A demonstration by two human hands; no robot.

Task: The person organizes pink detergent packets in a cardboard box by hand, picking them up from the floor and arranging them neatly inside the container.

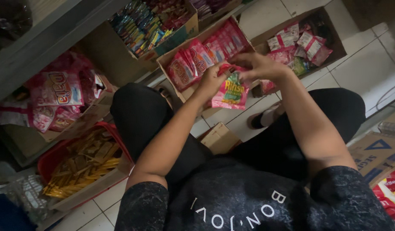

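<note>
Both my hands hold a pink sachet strip with a green patch (231, 92) in front of me, above my knees. My left hand (212, 79) grips its upper left edge, and my right hand (257, 66) pinches its top right. Just behind the hands stands an open cardboard box (186, 92) filled with several similar pink and red sachets (206, 55). I am squatting on a white tiled floor (368, 72) in dark trousers.
Another cardboard box of pink sachets (302, 42) sits at the right, one of colourful packets (150, 23) at the back. A shelf with pink packs (56, 92) is on the left, a red tray of golden sticks (84, 164) below it. A small brown box (219, 137) lies between my legs.
</note>
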